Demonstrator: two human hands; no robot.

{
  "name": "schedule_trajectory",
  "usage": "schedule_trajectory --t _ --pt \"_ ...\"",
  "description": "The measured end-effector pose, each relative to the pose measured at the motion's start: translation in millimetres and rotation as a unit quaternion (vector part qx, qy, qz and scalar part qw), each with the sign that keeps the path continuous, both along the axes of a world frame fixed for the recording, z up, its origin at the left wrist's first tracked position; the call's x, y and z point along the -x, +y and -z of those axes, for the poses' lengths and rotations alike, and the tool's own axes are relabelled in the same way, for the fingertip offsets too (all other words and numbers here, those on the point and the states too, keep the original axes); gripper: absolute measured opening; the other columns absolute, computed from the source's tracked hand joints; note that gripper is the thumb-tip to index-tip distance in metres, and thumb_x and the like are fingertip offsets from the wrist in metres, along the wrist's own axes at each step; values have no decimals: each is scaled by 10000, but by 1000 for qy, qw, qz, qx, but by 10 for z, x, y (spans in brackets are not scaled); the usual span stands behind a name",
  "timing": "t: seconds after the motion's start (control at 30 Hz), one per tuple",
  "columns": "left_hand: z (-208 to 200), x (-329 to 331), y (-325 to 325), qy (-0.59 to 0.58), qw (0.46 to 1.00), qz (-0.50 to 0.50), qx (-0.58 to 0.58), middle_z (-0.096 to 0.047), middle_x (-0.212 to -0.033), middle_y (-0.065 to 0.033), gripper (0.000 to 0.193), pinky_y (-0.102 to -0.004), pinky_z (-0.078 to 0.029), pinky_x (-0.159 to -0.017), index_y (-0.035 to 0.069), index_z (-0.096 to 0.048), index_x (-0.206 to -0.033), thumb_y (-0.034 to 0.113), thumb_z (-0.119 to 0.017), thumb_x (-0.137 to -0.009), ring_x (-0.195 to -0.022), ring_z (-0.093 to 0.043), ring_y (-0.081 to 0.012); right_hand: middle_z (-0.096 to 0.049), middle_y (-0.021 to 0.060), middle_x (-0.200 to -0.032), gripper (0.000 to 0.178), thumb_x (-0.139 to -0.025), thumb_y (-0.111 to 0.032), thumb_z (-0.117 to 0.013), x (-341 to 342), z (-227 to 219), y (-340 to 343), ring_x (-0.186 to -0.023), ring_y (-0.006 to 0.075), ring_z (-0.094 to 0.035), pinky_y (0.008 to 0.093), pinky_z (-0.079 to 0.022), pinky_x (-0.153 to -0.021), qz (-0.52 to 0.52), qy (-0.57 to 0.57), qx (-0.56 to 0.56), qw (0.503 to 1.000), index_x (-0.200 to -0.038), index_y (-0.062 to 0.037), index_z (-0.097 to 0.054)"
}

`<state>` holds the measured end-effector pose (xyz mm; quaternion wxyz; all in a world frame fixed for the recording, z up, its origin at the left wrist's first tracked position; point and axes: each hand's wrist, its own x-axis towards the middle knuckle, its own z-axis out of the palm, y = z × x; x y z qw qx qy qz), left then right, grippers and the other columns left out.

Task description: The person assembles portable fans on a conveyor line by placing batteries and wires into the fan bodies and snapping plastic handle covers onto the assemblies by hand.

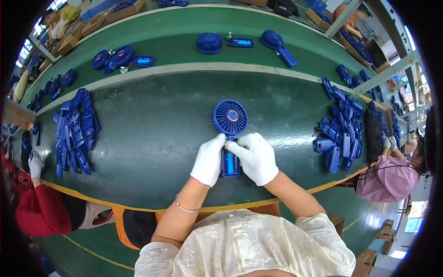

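Observation:
A blue handheld fan (230, 117) lies on the green bench in front of me, its round grille pointing away. The handle (230, 171) is uncovered and shows a light blue battery cell inside. My left hand (208, 160), in a white glove, grips the left side of the handle just below the fan head. From the other side my right hand (255, 157), gloved too, pinches at the top of the handle with thumb and fingers. Whatever small part sits between the fingertips there is hidden.
A heap of blue handle shells (76, 129) lies to my left, another pile of blue casings (340, 127) to my right. Beyond the pale strip, the green conveyor (180, 48) carries fan heads and opened handles. A person in red (46, 210) and one in pink (387, 179) sit alongside.

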<state>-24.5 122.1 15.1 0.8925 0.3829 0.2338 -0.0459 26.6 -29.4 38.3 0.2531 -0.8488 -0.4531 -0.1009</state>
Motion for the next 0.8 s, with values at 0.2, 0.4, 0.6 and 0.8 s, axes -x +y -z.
schedule_trajectory --t 0.2,0.4,0.6,0.8 --pt "-35 -24 -16 52 998 34 -6 -638 -934 -22 481 -276 -500 -733 19 -681 -1069 476 -546 -1011 -814 -578 -91 -574 52 -850 338 -788 -72 -650 -12 41 -43 -776 268 -579 377 -488 -659 -1 -25 -15 1000 -1104 -181 -703" --pt "-81 100 72 -34 986 156 -54 -635 -946 -6 380 -265 -526 -727 -7 -633 -1152 345 -586 -1016 -840 -596 -76 -638 89 -862 204 -807 -37 -687 80 5 -45 -820 296 -610 395 -505 -715 46 80 -75 993 -995 -97 -635" --pt "40 54 -13 -63 961 58 -264 -656 -982 -109 283 -312 -522 -812 -1 -659 -1078 260 -576 -1004 -885 -624 -147 -643 126 -1001 403 -758 48 -684 74 49 -82 -922 287 -639 392 -517 -829 40 157 -113 980 -1141 -50 -607" --pt "97 -54 102 -116 978 -111 135 -650 -1134 -149 248 -377 -522 -947 -20 -579 -1218 142 -517 -1041 -1079 -627 -251 -480 232 -1433 723 -690 -13 -732 135 -154 76 -1304 410 -480 463 -397 -1094 -53 134 -34 989 -1372 -21 -494"
